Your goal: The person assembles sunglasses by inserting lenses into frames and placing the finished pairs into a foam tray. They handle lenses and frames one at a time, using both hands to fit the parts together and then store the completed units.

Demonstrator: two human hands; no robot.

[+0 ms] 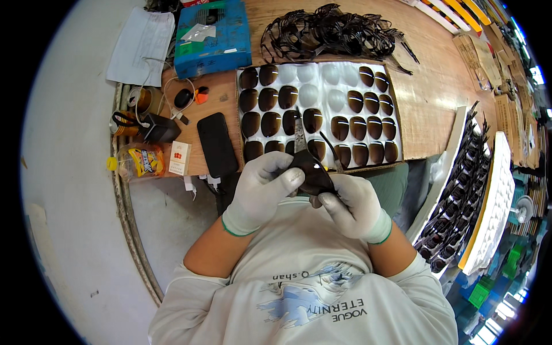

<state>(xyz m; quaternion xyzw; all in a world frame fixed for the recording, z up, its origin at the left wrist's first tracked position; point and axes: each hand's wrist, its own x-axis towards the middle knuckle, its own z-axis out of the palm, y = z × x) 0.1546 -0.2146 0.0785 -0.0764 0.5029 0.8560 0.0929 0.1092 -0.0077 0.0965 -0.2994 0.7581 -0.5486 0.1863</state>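
Observation:
Both my hands wear white gloves with green cuffs. Between them, in front of my chest, is a pair of dark sunglasses [314, 175] with its temples pointing away from me. My left hand [261, 187] pinches one side with thumb and fingers, and my right hand [357, 208] grips the other side. Just beyond them lies a shallow tray [322, 119] with a white moulded liner, holding rows of brown tinted lenses [270, 99]. Several of its pockets near the middle of the far rows hold no dark lens. The sunglasses and my hands cover part of the nearest row.
Behind the tray lies a tangled heap of dark eyeglass frames [330, 34]. A blue box [213, 37], a black phone [217, 145], a cigarette pack [180, 158] and a plastic bottle [141, 161] sit at the left. To the right stands a tray of finished-looking sunglasses [460, 195].

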